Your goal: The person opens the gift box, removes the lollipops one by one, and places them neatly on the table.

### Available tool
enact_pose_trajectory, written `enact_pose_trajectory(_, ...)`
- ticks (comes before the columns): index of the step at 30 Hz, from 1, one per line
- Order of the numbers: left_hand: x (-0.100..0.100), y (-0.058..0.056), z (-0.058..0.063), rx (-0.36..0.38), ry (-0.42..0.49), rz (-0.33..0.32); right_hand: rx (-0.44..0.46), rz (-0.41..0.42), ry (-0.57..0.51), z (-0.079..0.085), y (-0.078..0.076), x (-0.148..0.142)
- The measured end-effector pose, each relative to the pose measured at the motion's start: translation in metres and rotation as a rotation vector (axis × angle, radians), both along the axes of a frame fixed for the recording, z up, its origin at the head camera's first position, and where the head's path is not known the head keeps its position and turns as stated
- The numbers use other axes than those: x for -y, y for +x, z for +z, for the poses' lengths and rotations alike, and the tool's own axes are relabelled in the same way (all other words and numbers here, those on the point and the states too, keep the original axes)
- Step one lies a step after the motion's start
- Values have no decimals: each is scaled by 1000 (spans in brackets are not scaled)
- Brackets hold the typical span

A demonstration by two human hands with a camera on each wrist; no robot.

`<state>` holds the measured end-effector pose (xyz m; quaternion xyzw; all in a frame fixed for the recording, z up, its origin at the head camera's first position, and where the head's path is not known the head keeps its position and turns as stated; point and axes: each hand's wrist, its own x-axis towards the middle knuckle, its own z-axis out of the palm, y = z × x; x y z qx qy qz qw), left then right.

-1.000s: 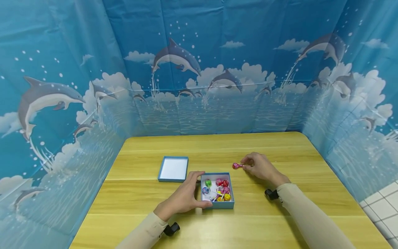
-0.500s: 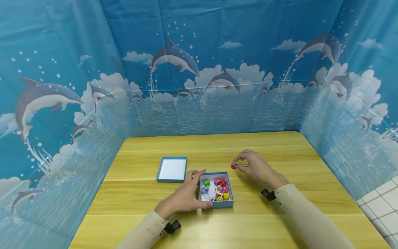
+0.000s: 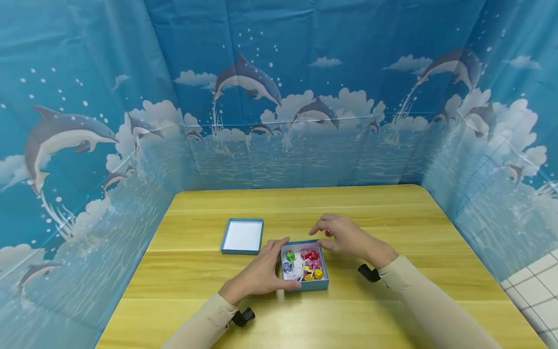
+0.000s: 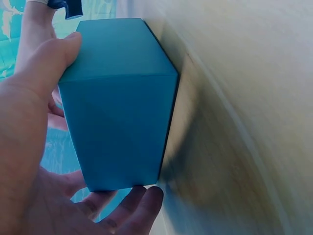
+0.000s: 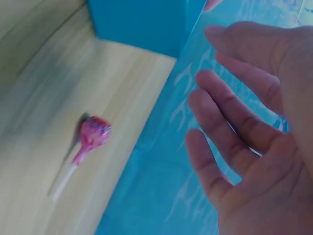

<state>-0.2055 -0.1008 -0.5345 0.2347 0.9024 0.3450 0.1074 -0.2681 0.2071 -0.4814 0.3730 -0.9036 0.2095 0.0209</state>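
With the thumb at the near side and fingers at the far side, my left hand (image 3: pixel 257 274) grips a small blue square box (image 3: pixel 313 285). Several wrapped lollipops lie inside, including a green one (image 3: pixel 290 256), a blue one (image 3: pixel 287 267) and a yellow one (image 3: pixel 318 274). My right hand (image 3: pixel 350 240) is at the box's far right corner with its fingers spread, holding nothing. On the table beside it lies a pink-wrapped lollipop (image 5: pixel 94 133) with a white stick, mostly hidden behind that hand in the head view.
Left of the box, a blue-edged lid (image 3: pixel 243 236) lies with its white inside up. The wooden table (image 3: pixel 209 305) has a blue dolphin-print curtain (image 3: pixel 279 160) along its back and sides. White floor tiles (image 3: pixel 534 278) show at the right.
My right hand has moved left from the pink lollipop's stick, past the lollipop to the box, leaving it on the table. The left hand stays on the box.
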Motion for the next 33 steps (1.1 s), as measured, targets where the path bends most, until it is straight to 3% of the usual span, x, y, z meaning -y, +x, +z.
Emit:
enact_pose_trajectory(4, 1, -1, -1, 4, 12, -2, 12, 60, 23, 5, 4, 11)
enact_pose_trajectory(10, 1, -2, -2, 6, 32, -6, 107, 148, 5, 11, 8, 25)
enact_pose_trajectory(19, 1, -1, -3, -11, 38, -13, 166, 267, 24, 10, 11, 53)
enact_pose_trajectory(33, 2, -2, -5, 9, 59, -20, 225, 333, 118, -4, -2, 79)
